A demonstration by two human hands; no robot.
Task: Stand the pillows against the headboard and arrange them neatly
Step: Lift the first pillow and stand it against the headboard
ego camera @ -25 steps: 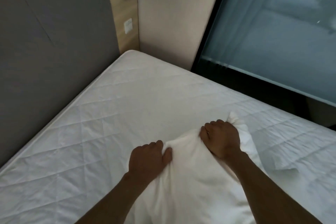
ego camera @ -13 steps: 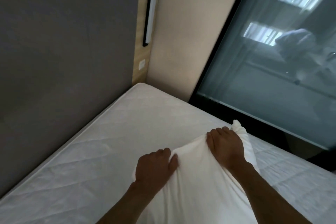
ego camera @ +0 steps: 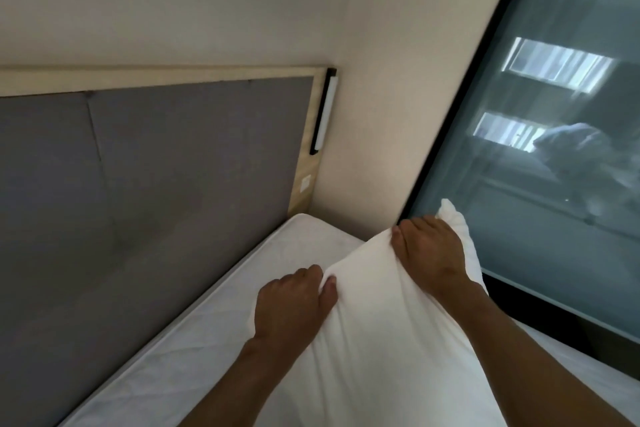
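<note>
A white pillow (ego camera: pixel 374 333) is lifted above the mattress (ego camera: pixel 214 350), its top edge raised toward the far corner of the bed. My left hand (ego camera: pixel 291 305) grips the pillow's near-left top edge. My right hand (ego camera: pixel 429 250) is closed over its far-right top corner, where a tip of fabric sticks up. The grey padded headboard (ego camera: pixel 156 191) with a light wooden frame runs along the left side of the bed, apart from the pillow. No other pillow is in view.
A beige wall (ego camera: pixel 374 114) meets the bed's far corner. A dark-framed glass panel (ego camera: pixel 554 149) stands along the right side of the bed. A slim black-and-white wall lamp (ego camera: pixel 323 111) and a switch plate (ego camera: pixel 305 183) sit on the headboard's wooden edge.
Both hands have raised the pillow off the mattress and carried it toward the far corner. The view has tilted up, showing the top of the headboard and the wall.
</note>
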